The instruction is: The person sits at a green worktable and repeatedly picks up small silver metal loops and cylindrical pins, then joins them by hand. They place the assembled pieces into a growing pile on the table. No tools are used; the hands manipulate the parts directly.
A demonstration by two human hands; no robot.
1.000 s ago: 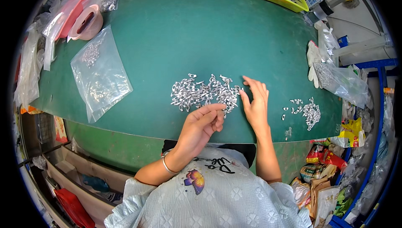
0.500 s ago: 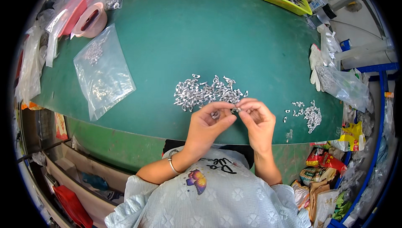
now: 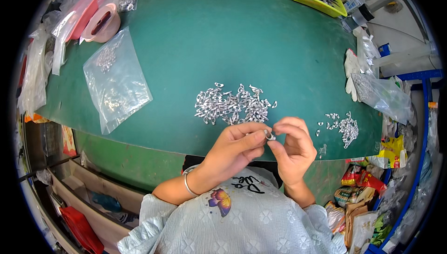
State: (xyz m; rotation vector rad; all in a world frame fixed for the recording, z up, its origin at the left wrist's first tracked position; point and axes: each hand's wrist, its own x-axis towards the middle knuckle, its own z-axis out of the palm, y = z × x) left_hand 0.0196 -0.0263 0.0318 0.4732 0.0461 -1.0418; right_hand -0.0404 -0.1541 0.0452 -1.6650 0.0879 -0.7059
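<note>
Just in front of the table's near edge, my left hand (image 3: 240, 144) pinches a small silver clasp-like metal part (image 3: 269, 135) between thumb and forefinger. Its open loop sticks out toward my right hand (image 3: 295, 150), whose curled fingers and thumb close about the same part from the other side. Whether a second tiny piece sits in the right fingertips is too small to tell. Beyond my hands a loose pile of similar silver parts (image 3: 231, 104) lies on the green table (image 3: 223, 44). A smaller heap of silver parts (image 3: 348, 130) lies to the right, with several strays beside it.
On the left lies a clear plastic bag (image 3: 118, 86) with small parts inside. Behind it stand a pink bowl (image 3: 108, 26) and a red tray (image 3: 86, 14). A yellow-green basket (image 3: 309, 3) is at the far right. White gloves (image 3: 350, 74) and another filled bag (image 3: 382, 96) line the right edge.
Both hands have come slightly nearer my body, away from the pile. The clasp-like part now shows clearly between my fingertips, and my right fingers are more curled.
</note>
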